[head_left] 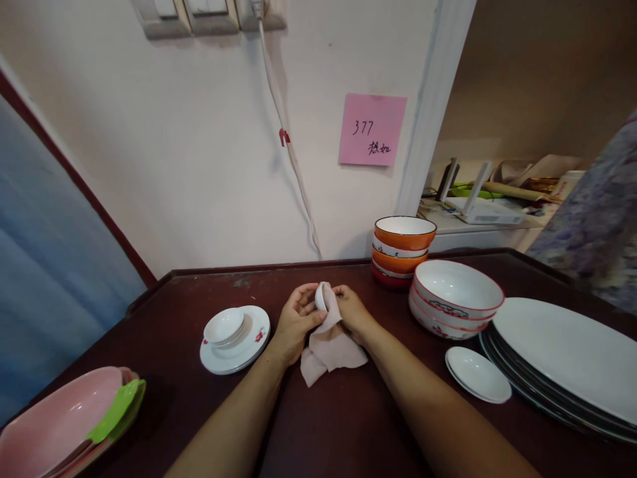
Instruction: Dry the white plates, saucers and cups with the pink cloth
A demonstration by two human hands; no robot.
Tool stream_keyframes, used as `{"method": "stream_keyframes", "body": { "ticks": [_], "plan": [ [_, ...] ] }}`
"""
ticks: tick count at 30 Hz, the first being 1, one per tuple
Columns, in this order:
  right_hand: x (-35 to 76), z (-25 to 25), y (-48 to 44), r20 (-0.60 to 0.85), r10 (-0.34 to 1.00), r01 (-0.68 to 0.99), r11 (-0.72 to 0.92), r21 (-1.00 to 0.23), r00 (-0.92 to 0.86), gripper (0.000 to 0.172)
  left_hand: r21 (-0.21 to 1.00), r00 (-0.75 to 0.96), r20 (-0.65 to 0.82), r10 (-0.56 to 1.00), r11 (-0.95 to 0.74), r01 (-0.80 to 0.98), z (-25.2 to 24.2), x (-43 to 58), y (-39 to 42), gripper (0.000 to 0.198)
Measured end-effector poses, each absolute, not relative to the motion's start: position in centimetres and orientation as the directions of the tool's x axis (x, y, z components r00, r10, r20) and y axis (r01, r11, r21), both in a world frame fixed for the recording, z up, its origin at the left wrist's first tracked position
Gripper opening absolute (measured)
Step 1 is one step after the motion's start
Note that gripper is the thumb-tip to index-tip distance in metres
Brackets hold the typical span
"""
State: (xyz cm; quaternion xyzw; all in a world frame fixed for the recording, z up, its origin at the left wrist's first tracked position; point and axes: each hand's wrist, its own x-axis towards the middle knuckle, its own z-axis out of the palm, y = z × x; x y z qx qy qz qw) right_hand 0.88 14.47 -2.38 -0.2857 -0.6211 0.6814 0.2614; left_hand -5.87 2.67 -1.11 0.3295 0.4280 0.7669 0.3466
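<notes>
My left hand grips a small white dish by its edge, thumb in front and fingers behind. A pale pink cloth drapes over the dish and hangs down to the table. Closed around the cloth at the dish's right side is my right hand; its fingertips are partly hidden behind the cloth. To the left, small white dishes are stacked on white plates with red flowers. Two small white dishes lie to the right.
Orange and white bowls stand stacked near the wall, beside larger red-rimmed bowls. Large white oval plates fill the right side. Pink dishes with green leaf ends sit at the left front. A white cable runs down the wall.
</notes>
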Motion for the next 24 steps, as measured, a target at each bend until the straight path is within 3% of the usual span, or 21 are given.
{"method": "stream_keyframes", "body": {
  "ticks": [5, 11, 13, 15, 18, 21, 24],
  "plan": [
    [1.1, -2.1, 14.1, -0.137, 0.607, -0.033, -0.259, -0.965, -0.783, 0.036, 0.877, -0.527, 0.267, 0.807, -0.43, -0.214, -1.0, -5.4, 3.1, 0.063],
    [1.1, -1.8, 14.4, -0.017, 0.681, -0.156, -0.192, -0.969, -0.732, 0.037, 0.91, -0.496, 0.232, 0.837, -0.367, -0.192, -0.3, -5.6, 2.8, 0.066],
    [1.4, -1.6, 15.0, 0.079, 0.719, -0.193, -0.077, -0.978, -0.691, 0.031, 0.902, -0.53, 0.216, 0.82, -0.376, -0.213, -0.3, -5.8, 2.6, 0.063],
    [1.8, -1.3, 15.7, 0.28, 0.727, -0.206, 0.192, -0.96, -0.627, 0.02, 0.89, -0.549, 0.156, 0.821, -0.358, -0.283, -0.4, -6.1, 2.6, 0.049],
    [2.3, -1.1, 16.2, 0.562, 0.582, -0.164, 0.595, -0.787, -0.587, 0.008, 0.866, -0.492, -0.005, 0.87, -0.242, -0.438, -0.7, -6.5, 2.6, 0.046],
    [2.4, -1.1, 15.8, 0.623, 0.477, -0.166, 0.697, -0.698, -0.62, 0.014, 0.859, -0.422, -0.106, 0.901, -0.131, -0.495, -0.9, -6.6, 2.6, 0.046],
    [2.2, -1.3, 15.4, 0.639, 0.46, -0.194, 0.698, -0.689, -0.616, 0.02, 0.865, -0.414, -0.079, 0.907, -0.144, -0.48, -1.2, -6.4, 2.7, 0.039]
  ]
}}
